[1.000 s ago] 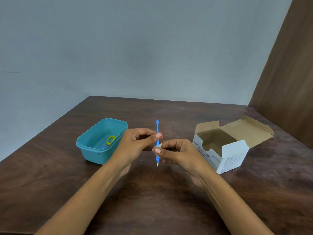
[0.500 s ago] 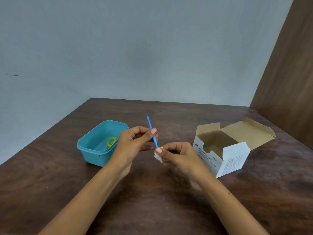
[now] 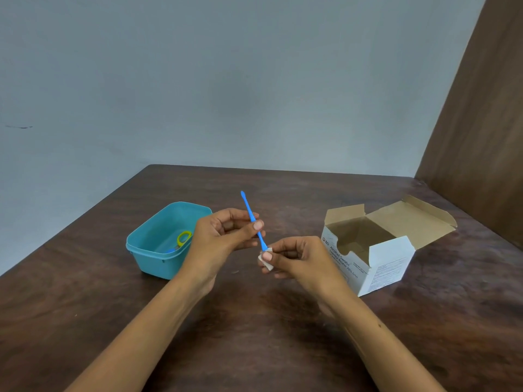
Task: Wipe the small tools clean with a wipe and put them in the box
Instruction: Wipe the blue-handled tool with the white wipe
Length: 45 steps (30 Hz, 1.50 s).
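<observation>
Above the table, left hand (image 3: 223,236) pinches blue tool (image 3: 250,215) tilted up-left; right hand (image 3: 300,258) pinches wipe (image 3: 266,257).

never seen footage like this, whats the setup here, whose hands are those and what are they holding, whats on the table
There is no machine here: a person wears a wide-angle camera on the head, so the one view looks forward and down over their own arms.

The left hand pinches a thin blue tool at its middle, tilted with its top end leaning left. The right hand pinches a small white wipe round the tool's lower end.

On the dark wooden table stand two things. To the left is an open teal plastic box with a yellow ring and something blue inside. To the right is an opened white carton printed "Alcohol Swabs"; no swabs show inside from here.
</observation>
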Available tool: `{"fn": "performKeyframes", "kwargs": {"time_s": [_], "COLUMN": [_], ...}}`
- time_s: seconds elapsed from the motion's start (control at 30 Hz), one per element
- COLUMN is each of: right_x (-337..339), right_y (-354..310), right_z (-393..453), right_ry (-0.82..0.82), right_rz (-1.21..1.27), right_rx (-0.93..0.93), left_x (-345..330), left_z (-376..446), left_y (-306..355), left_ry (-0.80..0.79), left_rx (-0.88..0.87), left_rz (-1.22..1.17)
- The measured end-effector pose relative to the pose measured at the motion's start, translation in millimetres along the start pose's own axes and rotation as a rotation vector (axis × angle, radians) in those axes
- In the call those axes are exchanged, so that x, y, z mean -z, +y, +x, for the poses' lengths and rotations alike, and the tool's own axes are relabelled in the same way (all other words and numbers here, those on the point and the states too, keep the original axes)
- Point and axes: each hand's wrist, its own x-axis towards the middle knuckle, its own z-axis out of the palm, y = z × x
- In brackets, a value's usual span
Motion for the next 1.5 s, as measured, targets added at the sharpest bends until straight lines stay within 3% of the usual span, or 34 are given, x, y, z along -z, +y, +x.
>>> {"fn": "performKeyframes", "kwargs": {"time_s": [0.3,0.9,1.17,1.33,1.5], "right_x": [-3,-1,3,6,8], "right_y": [1,-1,-4,-5,-4], "right_z": [2,0,1,0,2], "right_ry": [0.09,0.055,0.193,0.137,0.146], "right_rz": [-0.063,-0.069,0.046,0.144,0.092], "right_rx": [0.076,0.071,0.107,0.076,0.129], "left_x": [-1,5,3,1,2], "left_z": [-2,2,0,-2,-1], "left_y": [0,9,10,11,13], "left_ry": [0.04,0.172,0.135,0.119,0.131], "left_rx": [-0.045,-0.096,-0.039,-0.006,0.016], "left_rz": [0.079,0.018,-0.002,0.01,-0.008]}}
